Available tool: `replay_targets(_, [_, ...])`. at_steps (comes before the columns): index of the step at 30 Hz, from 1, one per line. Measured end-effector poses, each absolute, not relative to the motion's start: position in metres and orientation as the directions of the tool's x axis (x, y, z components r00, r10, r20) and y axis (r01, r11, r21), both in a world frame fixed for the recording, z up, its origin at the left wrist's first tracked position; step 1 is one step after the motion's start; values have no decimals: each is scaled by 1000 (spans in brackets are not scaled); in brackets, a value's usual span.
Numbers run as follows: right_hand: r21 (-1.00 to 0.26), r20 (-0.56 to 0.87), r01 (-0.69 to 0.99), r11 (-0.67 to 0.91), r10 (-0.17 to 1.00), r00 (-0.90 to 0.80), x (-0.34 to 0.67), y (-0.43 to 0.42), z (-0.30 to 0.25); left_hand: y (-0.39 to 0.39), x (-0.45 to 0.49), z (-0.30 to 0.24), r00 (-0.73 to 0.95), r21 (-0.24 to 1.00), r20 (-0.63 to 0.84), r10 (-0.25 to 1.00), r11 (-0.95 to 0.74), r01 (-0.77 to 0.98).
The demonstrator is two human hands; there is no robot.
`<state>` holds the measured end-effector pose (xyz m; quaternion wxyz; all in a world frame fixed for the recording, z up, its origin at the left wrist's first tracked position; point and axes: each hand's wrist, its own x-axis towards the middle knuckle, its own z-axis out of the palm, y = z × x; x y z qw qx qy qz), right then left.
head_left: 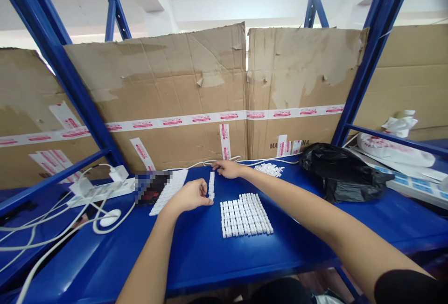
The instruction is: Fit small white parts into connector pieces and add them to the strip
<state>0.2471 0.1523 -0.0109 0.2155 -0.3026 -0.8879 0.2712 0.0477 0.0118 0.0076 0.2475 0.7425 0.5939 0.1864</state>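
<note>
A narrow row of small white plastic pieces (211, 183) lies on the blue tabletop, pointing away from me. My left hand (193, 194) is closed at its near end, thumb and fingers on the last pieces. At the far end is my right hand (228, 169), fingertips drawn together; whether a small piece is between them is hidden. Closer to me, a block of several similar white rows (245, 216) lies side by side. Loose white pieces (269, 169) form a heap beyond my right forearm. Left of my left hand rests a white sheet with rows of pieces (172, 191).
A black plastic bag (341, 176) sits at the right. On the left are a power strip (105, 193) with chargers and white cables (52, 229). Cardboard panels (175, 89) stand along the back between blue metal posts (66, 75). A dark, pixelated item (152, 186) lies beside the sheet.
</note>
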Motion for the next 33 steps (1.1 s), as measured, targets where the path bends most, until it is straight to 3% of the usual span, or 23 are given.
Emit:
replay_targets(3, [-606,220,452,655,684,-695,261,148,-6,11,44,8,250,644,-39,967,-167,747])
replay_targets(6, [-573,219,455,681,663,-716,289,136,-4,9,50,12,295,655,39,955,-248,714])
replay_targets(13, [-585,9,450,675,560,-829,348,94,2,8,84,15,348,490,357,867,-491,720])
replay_targets(19, [-599,209,431,674,652,-729,342,90,-15,7,94,8,311,463,443,841,-512,724])
replay_targets(22, [-548,301,409,730,628,-717,338,87,-19,7,100,5,277,477,457,845,-496,726])
replay_targets(25, [-467,343,404,787,582,-737,336,81,-18,10,105,1,206,543,439,875,-441,715])
replay_targets(28, [-479,412,392,785,596,-689,334,72,-13,15,111,-6,142,707,366,920,-374,600])
replay_targets(31, [-521,524,328,788,599,-606,331,59,-5,17,118,-11,161,908,242,957,-281,310])
replay_targets(33, [-522,592,286,803,583,-556,328,49,-1,16,123,-11,221,977,173,960,-196,88])
